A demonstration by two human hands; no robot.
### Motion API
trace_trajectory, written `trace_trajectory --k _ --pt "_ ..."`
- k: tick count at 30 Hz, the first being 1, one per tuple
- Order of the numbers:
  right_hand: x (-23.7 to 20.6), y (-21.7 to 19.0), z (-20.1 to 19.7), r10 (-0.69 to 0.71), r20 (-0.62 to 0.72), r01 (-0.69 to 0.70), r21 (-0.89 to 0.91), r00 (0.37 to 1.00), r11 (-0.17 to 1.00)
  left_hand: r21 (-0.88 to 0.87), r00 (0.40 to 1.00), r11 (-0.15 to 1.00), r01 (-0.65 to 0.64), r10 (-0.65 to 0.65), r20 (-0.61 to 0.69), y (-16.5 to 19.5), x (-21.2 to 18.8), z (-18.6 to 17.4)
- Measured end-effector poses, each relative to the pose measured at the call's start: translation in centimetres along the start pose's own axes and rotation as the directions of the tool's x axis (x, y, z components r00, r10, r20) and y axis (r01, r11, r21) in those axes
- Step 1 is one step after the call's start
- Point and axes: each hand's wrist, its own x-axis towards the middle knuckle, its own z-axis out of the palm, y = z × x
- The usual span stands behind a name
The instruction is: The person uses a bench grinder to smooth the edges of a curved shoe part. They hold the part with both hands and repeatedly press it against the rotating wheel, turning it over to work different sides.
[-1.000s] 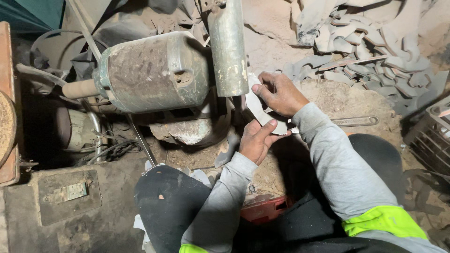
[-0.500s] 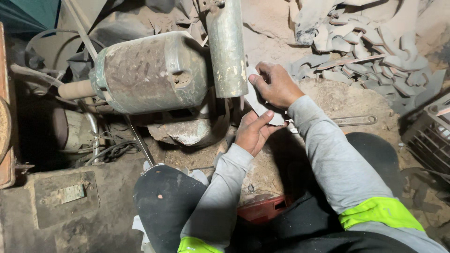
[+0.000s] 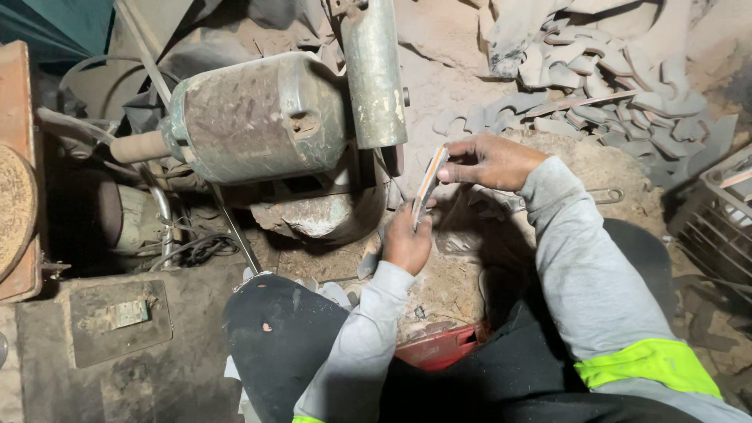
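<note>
sole piece [image 3: 428, 184] pulled off wheel | held between both hands [image 3: 407, 244]

Two hands: the left hand [image 3: 407, 244] and the right hand [image 3: 489, 160]; one thin flat piece [image 3: 427, 186] held between them, seen edge on; one big dusty motor [image 3: 251, 117]; one upright grey guard [image 3: 374, 74] beside it; one smaller motor [image 3: 129, 219] low on the left; one round brown disc [image 3: 16, 207] at the left edge; one crate [image 3: 717, 219] at the right edge; one red thing [image 3: 439, 348] near the knees; one pile of curved cut pieces [image 3: 611, 102], too many to count.
</note>
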Motion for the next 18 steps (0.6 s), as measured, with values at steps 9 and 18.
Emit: trace_trajectory --k 9,18 --pt "0.2 2.1 -0.7 0.132 -0.059 -0.118 0.204 0.989 0.972 -0.486 0.935 0.804 0.343 -0.245 0.255 1.0 1.3 -0.6" --pt "0.6 3.8 -0.2 -0.322 -0.017 0.319 -0.098 0.947 0.943 -0.094 0.966 0.980 0.174 -0.151 0.210 2.7 2.6 -2.6"
